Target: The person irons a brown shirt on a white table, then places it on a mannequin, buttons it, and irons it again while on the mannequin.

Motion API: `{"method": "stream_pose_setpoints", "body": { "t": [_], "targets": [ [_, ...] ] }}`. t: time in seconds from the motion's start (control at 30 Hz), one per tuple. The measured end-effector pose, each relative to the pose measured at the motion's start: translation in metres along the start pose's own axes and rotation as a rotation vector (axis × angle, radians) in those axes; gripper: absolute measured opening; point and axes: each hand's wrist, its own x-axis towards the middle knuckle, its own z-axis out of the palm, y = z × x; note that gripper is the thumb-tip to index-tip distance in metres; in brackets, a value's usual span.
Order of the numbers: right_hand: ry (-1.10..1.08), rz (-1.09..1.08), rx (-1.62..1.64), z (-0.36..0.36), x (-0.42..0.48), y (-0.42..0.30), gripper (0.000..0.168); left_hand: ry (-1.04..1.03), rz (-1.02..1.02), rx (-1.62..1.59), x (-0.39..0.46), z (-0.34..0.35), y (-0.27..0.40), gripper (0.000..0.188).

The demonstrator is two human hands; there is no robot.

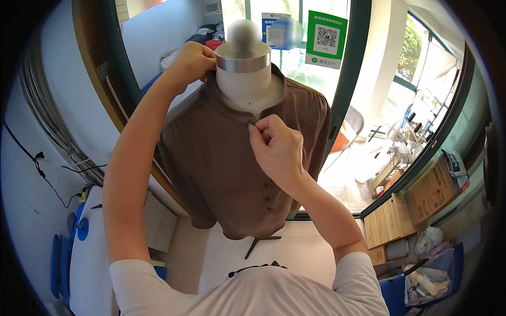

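Note:
A brown long-sleeved shirt (225, 158) hangs on a dress form (245, 85) with a cream neck and a silver metal band topped by a knob. Dark buttons run down the lower front of the shirt. At the side of the neck, my left hand (191, 65) pinches the standing collar; its fingertips are partly hidden. My right hand (278, 148) holds the collar's front edge between thumb and forefinger, just below the neck opening.
Black tripod feet (255, 245) stand below the shirt. Behind the form is a dark green door frame (352, 91) with payment signs on the glass. A white table (95, 252) is at left; wooden drawers (381, 223), a cardboard box (433, 189) and a blue bin (454, 272) line the right.

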Motion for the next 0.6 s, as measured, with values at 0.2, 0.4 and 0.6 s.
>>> {"method": "stream_pose_setpoints", "body": {
  "t": [0.2,0.4,0.6],
  "targets": [
    [0.026,-0.024,0.010,-0.001,-0.001,0.005,0.017,-0.046,-0.001,-0.221,0.007,0.007,-0.011,0.016],
    [0.037,-0.025,0.026,-0.002,-0.003,0.004,0.017,0.004,0.041,-0.420,0.004,0.018,-0.021,0.016],
    [0.027,-0.060,0.035,-0.003,-0.003,0.004,0.017,0.095,0.015,-0.474,0.001,0.026,-0.022,0.017]
  ]
}}
